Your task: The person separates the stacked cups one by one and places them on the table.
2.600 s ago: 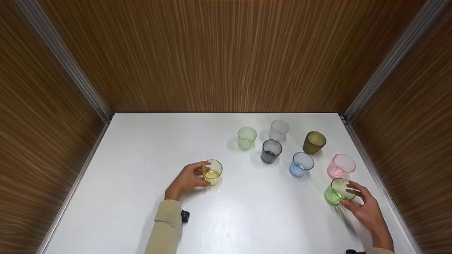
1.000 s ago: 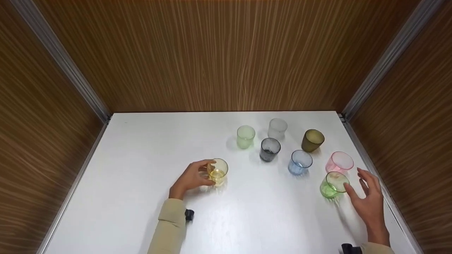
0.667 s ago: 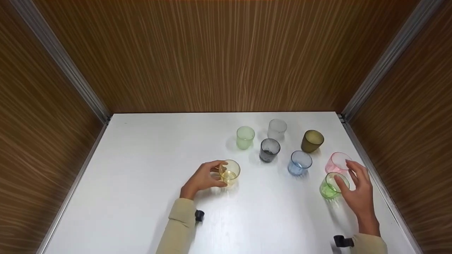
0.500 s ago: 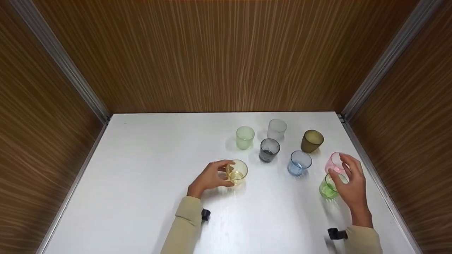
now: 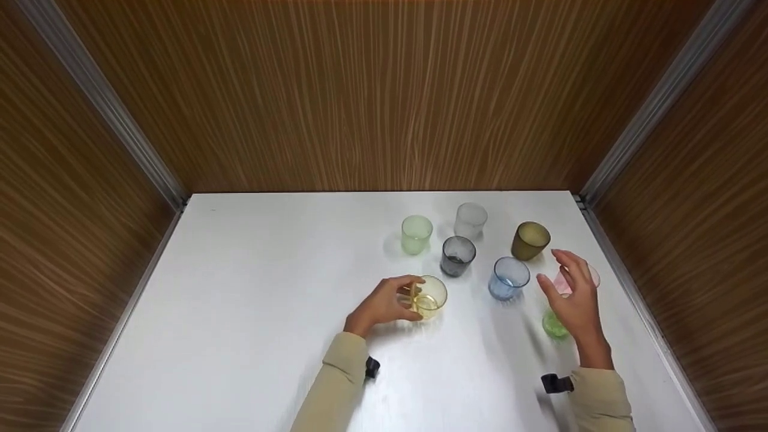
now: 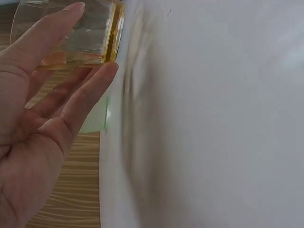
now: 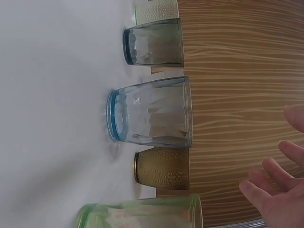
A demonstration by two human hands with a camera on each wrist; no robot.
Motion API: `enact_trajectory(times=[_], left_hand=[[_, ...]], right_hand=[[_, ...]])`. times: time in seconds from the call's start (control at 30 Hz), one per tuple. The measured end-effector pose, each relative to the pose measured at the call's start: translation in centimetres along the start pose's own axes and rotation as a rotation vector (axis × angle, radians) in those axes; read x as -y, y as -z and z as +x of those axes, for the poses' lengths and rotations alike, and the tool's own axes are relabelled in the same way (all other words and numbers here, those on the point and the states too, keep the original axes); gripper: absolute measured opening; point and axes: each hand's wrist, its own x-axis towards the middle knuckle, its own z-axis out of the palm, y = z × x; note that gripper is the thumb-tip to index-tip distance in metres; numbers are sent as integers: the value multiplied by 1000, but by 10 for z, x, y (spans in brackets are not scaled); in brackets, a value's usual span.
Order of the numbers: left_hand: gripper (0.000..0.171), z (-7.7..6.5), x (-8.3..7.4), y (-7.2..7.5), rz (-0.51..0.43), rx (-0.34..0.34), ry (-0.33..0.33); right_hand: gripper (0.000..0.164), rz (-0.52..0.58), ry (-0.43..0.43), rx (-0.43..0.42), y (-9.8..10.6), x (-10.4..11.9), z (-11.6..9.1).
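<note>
My left hand (image 5: 390, 303) grips a yellow glass tumbler (image 5: 433, 294) from its left side, thumb on one side and fingers on the other. In the left wrist view the yellow glass's base faces the white table, with a shadow beside it. My right hand (image 5: 573, 297) holds nothing; its fingers are spread and relaxed above the green glass (image 5: 553, 327) and the pink glass (image 5: 593, 277), partly hiding both. A blue glass (image 5: 509, 279) stands just left of that hand. In the right wrist view, the fingers (image 7: 273, 190) are apart from the blue glass (image 7: 152, 114).
Behind the yellow glass stand a dark grey glass (image 5: 458, 257), a pale green glass (image 5: 417, 234) and a frosted clear glass (image 5: 471, 219). An olive-brown glass (image 5: 530, 241) is at the back right. Wood-grain panels (image 5: 384, 96) enclose the white table (image 5: 252, 270) on three sides.
The left hand has carried the yellow glass rightward, towards the dark grey glass. The right hand has let go of the green glass and moved left and forward over it.
</note>
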Motion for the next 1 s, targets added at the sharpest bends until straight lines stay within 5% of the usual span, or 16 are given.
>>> enact_trajectory(times=[0.53,1.0], left_hand=[[73,23,-6,-38,16,32,-59],[73,30,-10,-53,-35,27,-23]], right_hand=[[55,7,-36,10,-7,-6,5],[55,-7,16,58,-16,0,17]])
